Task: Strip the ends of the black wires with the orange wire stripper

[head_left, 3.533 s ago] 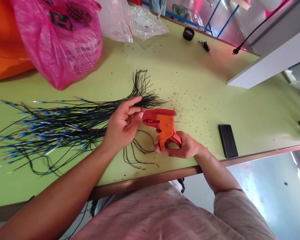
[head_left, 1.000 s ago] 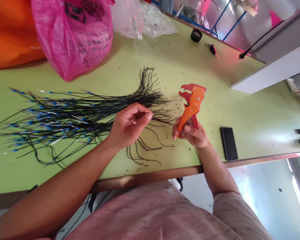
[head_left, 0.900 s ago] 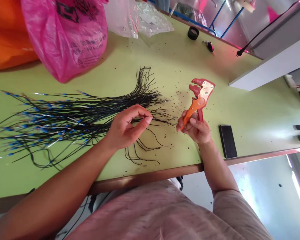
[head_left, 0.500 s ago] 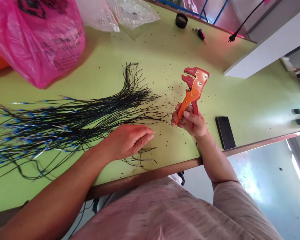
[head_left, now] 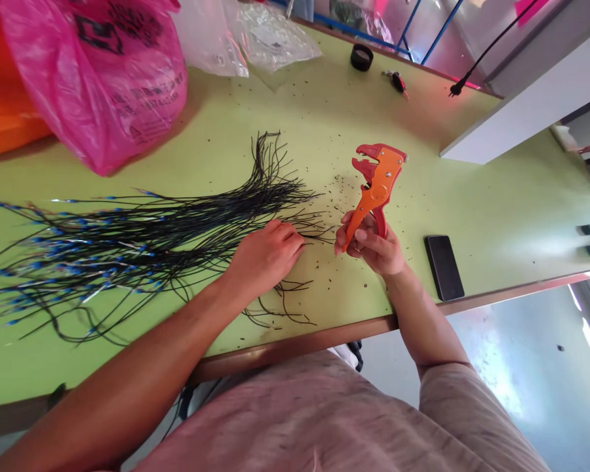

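While the right hand [head_left: 373, 246] grips the handles of the orange wire stripper [head_left: 379, 177], holding it tilted with its head pointing away from the person, the left hand [head_left: 268, 259] lies palm down, fingers curled, on the ends of the black wires [head_left: 177, 229] nearest the stripper; whether it pinches a strand cannot be told. The wires fan flat across the table [head_left: 496, 210] leftward, blue-tipped at their far ends. A dark phone [head_left: 444, 267] lies near the right hand; a pink bag [head_left: 93, 78] sits beyond the wires.
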The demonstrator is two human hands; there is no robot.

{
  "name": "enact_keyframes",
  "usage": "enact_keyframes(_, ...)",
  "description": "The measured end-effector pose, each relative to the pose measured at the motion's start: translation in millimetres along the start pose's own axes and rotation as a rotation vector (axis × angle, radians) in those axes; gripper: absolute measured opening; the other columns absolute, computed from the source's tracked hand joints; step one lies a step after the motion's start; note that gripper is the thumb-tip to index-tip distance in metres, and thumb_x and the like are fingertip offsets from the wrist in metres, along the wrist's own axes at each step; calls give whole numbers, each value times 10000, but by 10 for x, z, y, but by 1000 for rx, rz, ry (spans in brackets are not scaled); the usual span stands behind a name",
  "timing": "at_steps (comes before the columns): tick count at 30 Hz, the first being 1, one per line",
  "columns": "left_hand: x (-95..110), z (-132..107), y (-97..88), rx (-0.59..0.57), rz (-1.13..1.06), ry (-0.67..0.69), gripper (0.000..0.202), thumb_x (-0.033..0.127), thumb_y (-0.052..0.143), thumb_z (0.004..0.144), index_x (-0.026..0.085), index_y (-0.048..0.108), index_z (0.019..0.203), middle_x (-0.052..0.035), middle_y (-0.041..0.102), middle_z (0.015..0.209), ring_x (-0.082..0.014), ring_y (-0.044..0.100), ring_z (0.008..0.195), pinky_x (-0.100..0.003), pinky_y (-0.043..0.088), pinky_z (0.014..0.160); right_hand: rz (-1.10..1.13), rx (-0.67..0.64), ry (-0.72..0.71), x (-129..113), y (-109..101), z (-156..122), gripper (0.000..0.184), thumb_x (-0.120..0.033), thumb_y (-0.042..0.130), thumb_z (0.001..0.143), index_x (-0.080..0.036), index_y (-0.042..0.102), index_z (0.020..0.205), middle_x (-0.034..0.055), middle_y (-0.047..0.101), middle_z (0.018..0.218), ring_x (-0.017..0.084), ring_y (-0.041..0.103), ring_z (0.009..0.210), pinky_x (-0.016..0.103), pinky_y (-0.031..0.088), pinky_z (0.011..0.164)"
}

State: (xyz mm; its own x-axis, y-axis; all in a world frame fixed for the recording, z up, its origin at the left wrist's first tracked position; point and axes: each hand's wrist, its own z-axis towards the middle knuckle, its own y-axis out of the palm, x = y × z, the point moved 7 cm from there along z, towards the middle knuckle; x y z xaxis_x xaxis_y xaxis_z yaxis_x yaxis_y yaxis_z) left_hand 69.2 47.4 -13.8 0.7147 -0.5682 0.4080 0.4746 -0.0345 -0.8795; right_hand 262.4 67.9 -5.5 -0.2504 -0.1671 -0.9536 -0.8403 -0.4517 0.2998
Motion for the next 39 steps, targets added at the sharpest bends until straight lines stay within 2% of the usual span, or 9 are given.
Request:
enact_keyframes(4, 16, 24, -60, 37, -51, 16, 312, 276, 510, 1059, 203, 766, 897, -153, 786, 961, -322, 704, 960, -460, 583, 868, -40, -62, 7, -12, 33, -5, 442, -492, 831, 930, -193, 635, 1189, 62, 732, 890, 205, 744, 779, 260, 395, 530)
enact_keyframes(7, -68, -15, -201, 155, -214, -102, 258, 347, 530, 1059, 222, 739, 973, -122, 811, 1013, -294, 735, 982, -432, 587, 909, -75, -178, 74, 9, 96, -38, 412, -463, 839, 942, -174, 653, 1170, 74, 747, 888, 196, 737, 760, 250, 380, 526)
enact_keyframes(9, -168, -61, -275, 222, -351, -223, 201, 389, 583, 1036, 239, 714, 1008, -82, 819, 983, -254, 756, 934, -377, 590, 880, -91, -255, 136, 40, 148, -77, 391, -422, 848, 946, -157, 668, 1171, 81, 755, 901, 194, 742, 768, 251, 426, 556)
enact_keyframes(11, -261, -104, -324, 278, -496, -322, 176, 407, 627, 1012, 241, 687, 1015, -49, 807, 908, -212, 756, 847, -325, 588, 826, -91, -310, 190, 77, 194, -117, 385, -376, 856, 948, -138, 677, 1192, 82, 756, 918, 193, 745, 790, 282, 529, 652)
enact_keyframes(13, -331, -133, -355, 326, -629, -385, 176, 404, 645, 1000, 230, 666, 1013, -28, 773, 823, -179, 731, 755, -288, 579, 757, -89, -342, 227, 121, 229, -145, 406, -351, 863, 946, -122, 679, 1226, 78, 751, 927, 192, 743, 805, 333, 598, 757)
enact_keyframes(16, -394, -150, -361, 350, -741, -437, 196, 403, 670, 980, 212, 667, 1021, -19, 735, 779, -157, 695, 689, -259, 555, 667, -103, -363, 261, 190, 251, -161, 424, -347, 868, 949, -114, 683, 1251, 72, 744, 922, 185, 738, 807, 342, 618, 782)
enact_keyframes(22, -413, -177, -342, 337, -732, -458, 263, 459, 696, 960, 211, 733, 1039, -22, 731, 792, -161, 658, 684, -248, 519, 611, -93, -363, 285, 258, 253, -148, 439, -323, 874, 945, -116, 677, 1278, 59, 737, 910, 183, 743, 807, 334, 625, 779)
enact_keyframes(33, -388, -174, -380, 311, -599, -416, 283, 431, 613, 991, 199, 765, 1046, -37, 794, 928, -154, 661, 756, -258, 549, 723, -93, -357, 322, 268, 300, -144, 417, -336, 873, 941, -118, 688, 1244, 56, 741, 876, 180, 728, 777, 326, 608, 774)
enact_keyframes(39, -380, -180, -385, 290, -607, -440, 312, 481, 630, 981, 201, 755, 1040, -37, 796, 895, -175, 687, 755, -283, 565, 734, -93, -342, 343, 316, 310, -143, 356, -314, 861, 951, -113, 703, 1199, 58, 747, 872, 172, 735, 760, 314, 607, 755)
